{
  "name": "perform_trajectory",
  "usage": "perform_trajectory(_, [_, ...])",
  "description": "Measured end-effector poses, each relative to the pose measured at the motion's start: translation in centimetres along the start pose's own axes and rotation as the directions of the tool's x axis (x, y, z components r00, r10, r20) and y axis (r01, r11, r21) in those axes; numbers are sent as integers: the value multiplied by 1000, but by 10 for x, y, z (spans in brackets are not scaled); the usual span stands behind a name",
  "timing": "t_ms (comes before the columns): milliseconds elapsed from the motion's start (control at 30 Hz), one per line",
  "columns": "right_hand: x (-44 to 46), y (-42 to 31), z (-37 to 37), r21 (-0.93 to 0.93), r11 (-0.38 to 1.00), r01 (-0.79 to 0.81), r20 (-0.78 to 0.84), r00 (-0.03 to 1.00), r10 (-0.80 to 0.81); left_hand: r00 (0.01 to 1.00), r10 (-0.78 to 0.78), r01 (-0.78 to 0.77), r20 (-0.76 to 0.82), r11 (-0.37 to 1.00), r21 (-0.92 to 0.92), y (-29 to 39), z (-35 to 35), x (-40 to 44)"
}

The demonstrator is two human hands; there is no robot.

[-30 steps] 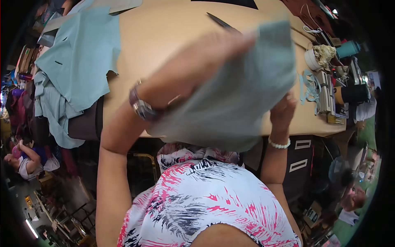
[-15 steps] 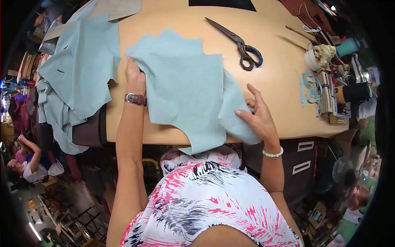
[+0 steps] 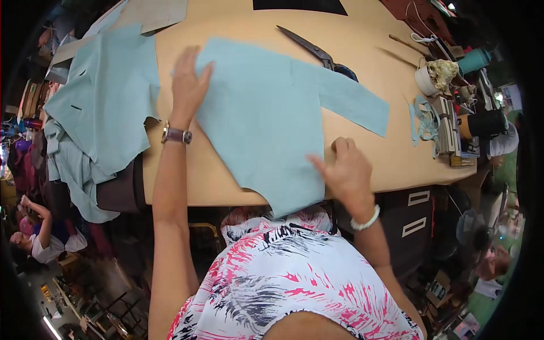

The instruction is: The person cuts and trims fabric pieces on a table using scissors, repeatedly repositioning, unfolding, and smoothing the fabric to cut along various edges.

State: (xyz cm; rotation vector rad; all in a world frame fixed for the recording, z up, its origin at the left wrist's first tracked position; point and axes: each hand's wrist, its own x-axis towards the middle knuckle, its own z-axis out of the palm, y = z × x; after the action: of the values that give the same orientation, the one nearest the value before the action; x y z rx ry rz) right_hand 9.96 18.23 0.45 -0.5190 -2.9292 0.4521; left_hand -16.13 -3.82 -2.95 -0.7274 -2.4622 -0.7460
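A pale blue-green piece of cloth point(image 3: 260, 119) lies spread on the tan tabletop point(image 3: 209, 175), its lower tip hanging over the front edge. One strip of it stretches out to the right, over part of the dark scissors point(image 3: 310, 48), whose finger loops are mostly hidden. At the cloth's upper left edge is my left hand point(image 3: 190, 85), flat with fingers extended. My right hand point(image 3: 348, 173), thumb apart from the fingers, is by the lower right edge; whether the thumb touches the cloth I cannot tell.
More blue-green cloth point(image 3: 107, 96) is heaped at the left, draping off the table. On the right stand a white pot point(image 3: 426, 81), a teal bottle point(image 3: 475, 60), curled cloth scraps point(image 3: 424, 122) and a black cylinder point(image 3: 488, 124). A black sheet point(image 3: 300, 5) lies at the back.
The cloth, bunched and folded before, now lies flatter, with a strip extended right over the scissors' loops. My left hand has moved up and released its edge; my right hand has shifted slightly left.
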Motion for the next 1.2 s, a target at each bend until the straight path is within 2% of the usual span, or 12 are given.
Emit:
perform_trajectory(67, [-25, -10, 7, 85, 995, 45, -7, 999, -44, 920, -6, 73, 391, 985, -157, 7, 6, 15])
perform_trajectory(100, [-36, -11, 13, 161, 984, 71, -21, 997, -68, 912, 88, -52, 401, 994, -99, 8, 14, 16])
perform_trajectory(167, [-48, -9, 22, 300, 942, 148, -59, 989, -136, 896, 41, 2, 442, 995, -96, 14, 17, 21])
perform_trajectory(267, [-54, -8, 11, 571, 809, -141, 216, 976, 18, 854, 7, 48, 521, 995, -92, 22, 18, 27])
perform_trajectory(367, [-59, -3, 8, 846, 287, -450, 430, 893, 132, 832, -15, 120, 555, 981, -153, 22, 12, 26])
perform_trajectory(467, [-63, -6, 0, 837, 36, -546, 544, 837, 60, 863, -82, 268, 499, 910, -315, 7, 14, 24])
perform_trajectory(600, [-63, 10, -10, 765, 436, -475, 609, 754, -247, 937, -120, 261, 329, 866, -426, -7, 13, 17])
perform_trajectory(667, [-55, 35, -13, 743, 581, -332, 597, 722, -351, 933, -191, 271, 305, 930, -249, -14, 5, 18])
perform_trajectory(733, [-27, 62, -31, 728, 616, -303, 551, 792, -262, 894, -324, 391, 310, 902, -183, -13, -8, 17])
perform_trajectory(800, [16, 92, -53, 622, 764, -174, 468, 864, -185, 916, -308, 337, 258, 939, -74, -33, -5, 10])
perform_trajectory(1067, [147, 136, -19, 296, 938, 180, -48, 984, -173, 928, -202, 150, 313, 972, 182, -48, -35, -33])
perform_trajectory(1200, [163, 121, -27, 157, 984, 83, 152, 983, -107, 803, -431, 397, 412, 902, 172, -36, -67, -57])
